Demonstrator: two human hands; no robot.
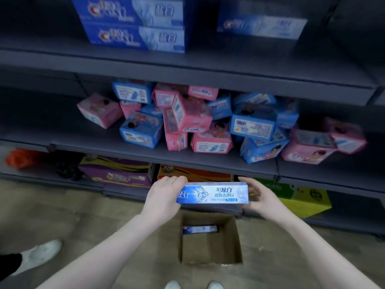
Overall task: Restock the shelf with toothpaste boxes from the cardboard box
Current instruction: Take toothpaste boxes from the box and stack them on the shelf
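Note:
I hold a blue and white toothpaste box (214,193) level, above the open cardboard box (237,243) on the floor. My left hand (163,197) grips its left end, fingers curled over the top edge. At the right end my right hand (257,197) cups the box with fingers round it. One more toothpaste box (200,229) lies inside the cardboard box against its far wall. On the top shelf (208,59) stand stacked blue toothpaste boxes (135,26), with another group (262,26) to their right.
The middle shelf (145,151) carries a loose heap of pink and blue packs (198,122). Purple (116,172), orange and yellow-green cartons (302,197) sit on the bottom shelf. Another person's white shoe (39,255) is on the floor at the left; my shoes show at the bottom edge.

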